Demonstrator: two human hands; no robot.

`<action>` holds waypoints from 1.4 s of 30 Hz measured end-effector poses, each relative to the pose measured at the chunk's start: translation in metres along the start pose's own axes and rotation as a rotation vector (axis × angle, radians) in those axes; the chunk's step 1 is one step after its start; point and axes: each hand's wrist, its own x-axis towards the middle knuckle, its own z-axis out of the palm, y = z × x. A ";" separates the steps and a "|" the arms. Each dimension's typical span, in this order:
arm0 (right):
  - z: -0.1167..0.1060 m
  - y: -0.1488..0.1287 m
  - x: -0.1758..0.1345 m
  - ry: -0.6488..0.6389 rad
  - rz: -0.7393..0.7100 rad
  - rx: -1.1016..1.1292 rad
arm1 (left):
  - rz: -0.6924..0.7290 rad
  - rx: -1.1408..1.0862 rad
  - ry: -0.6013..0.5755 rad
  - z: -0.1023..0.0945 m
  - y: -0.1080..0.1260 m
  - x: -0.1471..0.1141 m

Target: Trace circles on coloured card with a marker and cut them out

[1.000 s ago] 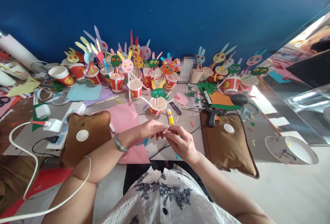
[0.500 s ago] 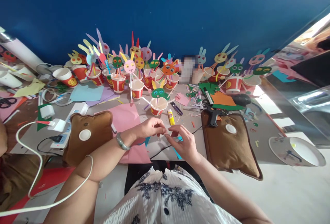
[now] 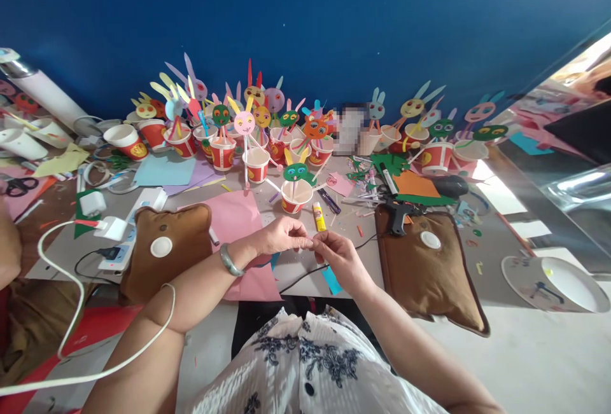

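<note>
Both hands meet over the front of the table, fingertips touching. My left hand, with a bangle on its wrist, is pinched closed; whatever sits between its fingers is too small to make out. My right hand is pinched as well, thumb and forefinger against the left fingertips. Just beyond them lies a yellow glue stick. Behind it stands a paper cup bearing a green paper face with yellow ears. A dark pen-like tool rests right of the glue stick. Blue paper lies beneath my right hand.
Brown cushion-like pads lie left and right, a black glue gun on the right one. Pink paper, a power strip and a white cable are at left. Cups with paper faces line the blue wall.
My right hand has closed in on the left, and the fingertips of both now touch. The view has shifted slightly; the things on the table stay put.
</note>
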 end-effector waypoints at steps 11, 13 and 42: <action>-0.002 0.004 0.000 -0.021 0.044 0.094 | -0.058 -0.009 -0.020 0.001 0.005 -0.005; -0.003 0.004 0.000 -0.013 0.040 0.072 | -0.062 -0.020 -0.022 0.001 0.005 -0.005; 0.000 0.002 0.001 0.060 0.020 0.095 | -0.043 -0.109 0.077 0.004 0.002 -0.001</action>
